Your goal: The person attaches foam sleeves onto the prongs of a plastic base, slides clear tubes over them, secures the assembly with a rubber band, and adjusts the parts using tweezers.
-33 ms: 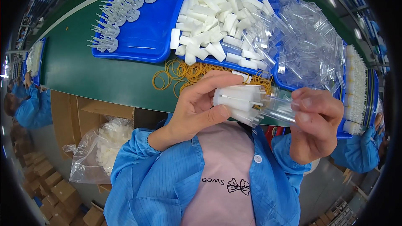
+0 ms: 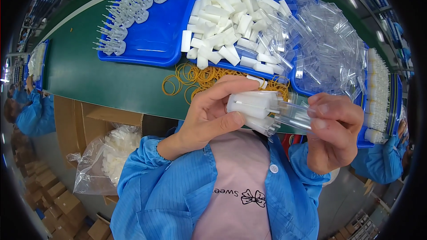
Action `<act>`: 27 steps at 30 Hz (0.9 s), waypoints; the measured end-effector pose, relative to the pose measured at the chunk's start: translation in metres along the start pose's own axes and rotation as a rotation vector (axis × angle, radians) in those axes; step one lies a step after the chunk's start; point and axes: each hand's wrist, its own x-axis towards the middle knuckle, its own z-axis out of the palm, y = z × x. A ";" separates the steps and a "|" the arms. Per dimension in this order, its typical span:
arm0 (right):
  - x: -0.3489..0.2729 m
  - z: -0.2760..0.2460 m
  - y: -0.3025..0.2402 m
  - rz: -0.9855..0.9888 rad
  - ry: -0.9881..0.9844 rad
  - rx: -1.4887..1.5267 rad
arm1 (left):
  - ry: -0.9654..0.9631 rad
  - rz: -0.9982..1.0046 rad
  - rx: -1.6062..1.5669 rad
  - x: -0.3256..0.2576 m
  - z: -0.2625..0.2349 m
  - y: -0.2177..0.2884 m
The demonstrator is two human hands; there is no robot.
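Observation:
My left hand (image 2: 215, 113) is closed around a bundle of white cylinders (image 2: 251, 106) with clear plastic at its right end. Thin prongs stick out of that end. From the right, my right hand (image 2: 336, 129) pinches a clear plastic tube (image 2: 296, 114) between thumb and fingers. The tube lies sideways, its left end up against the prong end of the bundle; whether it sits over a prong, I cannot tell. Just beyond the left hand, a heap of yellow rubber bands (image 2: 202, 76) lies on the green table (image 2: 75, 69).
At the back left, a blue tray (image 2: 155, 40) carries pronged clear pieces (image 2: 133, 11). White cylinders (image 2: 222, 22) fill the middle tray; clear tubes (image 2: 329, 44) are heaped to its right. Finished-looking white rows (image 2: 378, 89) stand far right. A cardboard box (image 2: 69, 124) holds a plastic bag (image 2: 95, 164).
Hardly anything differs. My right hand and the clear tube have shifted very slightly left; the left hand keeps its hold on the bundle.

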 end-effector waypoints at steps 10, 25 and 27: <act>-0.016 0.007 -0.004 0.134 -0.071 -0.072 | -0.059 0.185 0.148 0.001 -0.007 -0.002; -0.034 0.010 -0.002 0.152 -0.047 0.002 | 0.074 0.680 0.778 0.003 -0.007 -0.007; -0.038 0.010 0.000 0.207 -0.015 0.073 | 0.115 0.750 0.783 0.005 -0.007 -0.009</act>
